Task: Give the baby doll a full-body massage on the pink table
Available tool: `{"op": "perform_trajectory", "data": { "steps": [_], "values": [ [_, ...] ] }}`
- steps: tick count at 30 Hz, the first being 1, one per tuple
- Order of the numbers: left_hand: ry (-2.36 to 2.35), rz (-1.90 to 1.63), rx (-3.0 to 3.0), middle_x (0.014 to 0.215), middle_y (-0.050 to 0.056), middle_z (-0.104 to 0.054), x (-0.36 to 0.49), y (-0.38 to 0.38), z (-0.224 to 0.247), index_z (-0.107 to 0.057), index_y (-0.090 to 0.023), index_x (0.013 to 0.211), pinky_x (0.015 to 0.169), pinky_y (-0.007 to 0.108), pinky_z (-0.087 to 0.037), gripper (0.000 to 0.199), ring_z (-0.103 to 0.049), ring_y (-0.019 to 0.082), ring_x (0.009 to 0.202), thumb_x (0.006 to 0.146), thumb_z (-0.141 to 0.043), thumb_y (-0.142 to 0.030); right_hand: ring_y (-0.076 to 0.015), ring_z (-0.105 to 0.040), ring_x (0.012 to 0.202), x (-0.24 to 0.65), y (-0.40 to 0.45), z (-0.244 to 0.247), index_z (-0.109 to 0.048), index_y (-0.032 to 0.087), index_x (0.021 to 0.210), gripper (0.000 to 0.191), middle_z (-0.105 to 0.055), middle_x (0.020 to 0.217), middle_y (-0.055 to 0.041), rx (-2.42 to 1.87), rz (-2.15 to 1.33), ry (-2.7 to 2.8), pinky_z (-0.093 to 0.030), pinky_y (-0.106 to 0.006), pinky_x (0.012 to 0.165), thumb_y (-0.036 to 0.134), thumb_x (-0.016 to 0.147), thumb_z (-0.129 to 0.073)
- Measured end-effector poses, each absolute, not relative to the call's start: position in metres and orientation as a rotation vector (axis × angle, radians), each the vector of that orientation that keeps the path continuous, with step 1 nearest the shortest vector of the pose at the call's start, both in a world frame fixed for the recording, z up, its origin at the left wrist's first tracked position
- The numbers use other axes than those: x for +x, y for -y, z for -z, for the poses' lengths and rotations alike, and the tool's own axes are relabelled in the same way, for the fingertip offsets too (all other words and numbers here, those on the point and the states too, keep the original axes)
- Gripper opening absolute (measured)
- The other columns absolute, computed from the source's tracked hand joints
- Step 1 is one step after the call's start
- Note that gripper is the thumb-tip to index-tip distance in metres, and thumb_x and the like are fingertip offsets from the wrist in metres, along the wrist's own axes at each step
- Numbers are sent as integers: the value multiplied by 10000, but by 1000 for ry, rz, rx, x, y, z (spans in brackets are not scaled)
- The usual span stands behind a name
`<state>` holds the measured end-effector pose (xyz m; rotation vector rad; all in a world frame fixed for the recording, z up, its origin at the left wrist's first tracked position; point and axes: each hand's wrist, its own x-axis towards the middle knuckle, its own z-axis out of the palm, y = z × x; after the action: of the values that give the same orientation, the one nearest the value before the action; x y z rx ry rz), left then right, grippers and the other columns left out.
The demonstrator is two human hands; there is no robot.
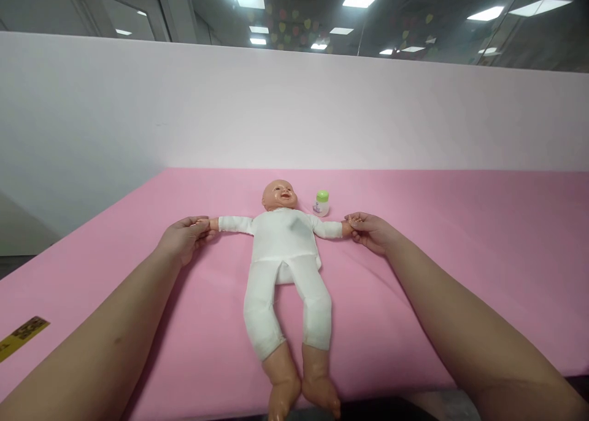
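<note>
A baby doll (285, 243) with a white cloth body lies on its back on the pink mat (193, 323), its head at the far end and its feet toward me. Both of its arms are stretched straight out to the sides. My left hand (184, 235) pinches the doll's hand on the left between thumb and fingers. On the other side, my right hand (372, 231) is closed round the doll's other hand. A small clear jar (321, 205) with a green lid stands beside the doll's head, a little short of my right hand.
A white wall (322, 111) rises behind the mat, with dark glass above it reflecting ceiling lights. At the left edge lies a yellow label (23, 337) with a black code. The mat's front edge runs beneath the doll's feet.
</note>
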<state>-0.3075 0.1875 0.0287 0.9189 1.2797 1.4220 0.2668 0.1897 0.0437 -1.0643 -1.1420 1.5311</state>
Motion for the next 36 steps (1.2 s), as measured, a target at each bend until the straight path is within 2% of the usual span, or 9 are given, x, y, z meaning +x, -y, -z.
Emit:
{"op": "perform_trajectory", "data": {
  "steps": [5, 8, 13, 18, 21, 25, 29, 32, 36],
  "values": [
    [-1327, -1426, 905, 966, 190, -767, -304, -187, -31, -750, -84, 1029, 660, 346, -668, 366, -765, 243, 763, 807, -876, -345, -132, -521, 651, 262, -190, -42, -740, 189, 925, 310, -645, 816, -33, -1119, -1458, 1182, -441, -278, 588, 369, 767, -937],
    [-1342, -1426, 897, 1003, 219, -767, -304, -190, -29, -758, -70, 1045, 677, 372, -682, 310, -782, 274, 796, 858, -809, -311, -123, -506, 646, 256, -191, -42, -747, 175, 921, 301, -633, 815, -41, -1167, -1389, 1124, -414, -254, 553, 426, 828, -886],
    [-1275, -1416, 898, 1122, 242, -770, -307, -192, -24, -755, -64, 1085, 860, 401, -687, 317, -799, 325, 967, 787, -818, -154, -130, -521, 655, 254, -195, -41, -766, 186, 1030, 224, -649, 878, -66, -1218, -1340, 1000, -426, -238, 505, 329, 870, -830],
    [-1232, -1394, 912, 1161, 211, -774, -309, -193, -23, -752, -89, 1111, 905, 363, -672, 426, -794, 306, 1015, 700, -862, -60, -190, -641, 855, 262, -193, -41, -752, 234, 1170, 362, -694, 1070, -88, -1131, -1464, 1033, -565, -288, 659, 185, 822, -840],
    [-1259, -1360, 917, 1108, 212, -783, -310, -192, -24, -761, -86, 1111, 857, 342, -673, 425, -800, 286, 955, 714, -904, -133, -182, -637, 845, 264, -190, -43, -747, 240, 1168, 411, -691, 1061, -68, -1092, -1492, 1110, -547, -291, 665, 187, 783, -878],
    [-1310, -1349, 934, 1021, 204, -790, -310, -190, -26, -773, -85, 1105, 740, 319, -666, 435, -790, 256, 830, 742, -923, -272, -164, -598, 749, 262, -188, -45, -742, 212, 1049, 392, -683, 947, -54, -1113, -1460, 1196, -452, -276, 582, 254, 718, -946],
    [-1362, -1368, 949, 974, 217, -781, -307, -190, -27, -771, -72, 1088, 662, 344, -657, 404, -772, 258, 753, 829, -851, -372, -111, -461, 616, 257, -189, -45, -724, 194, 914, 303, -606, 782, -22, -1157, -1436, 1190, -367, -246, 520, 382, 791, -926],
    [-1379, -1374, 958, 996, 236, -776, -306, -190, -25, -764, -58, 1084, 723, 409, -676, 327, -776, 272, 758, 876, -771, -311, -103, -402, 589, 256, -192, -43, -735, 188, 916, 272, -575, 760, -24, -1194, -1397, 1129, -346, -232, 483, 417, 856, -869],
    [-1325, -1362, 969, 1088, 241, -772, -307, -191, -22, -750, -59, 1131, 846, 444, -678, 351, -794, 288, 842, 816, -801, -209, -126, -454, 616, 255, -197, -40, -756, 193, 1023, 229, -623, 832, -64, -1240, -1353, 1014, -387, -239, 462, 336, 865, -839]
  ]
}}
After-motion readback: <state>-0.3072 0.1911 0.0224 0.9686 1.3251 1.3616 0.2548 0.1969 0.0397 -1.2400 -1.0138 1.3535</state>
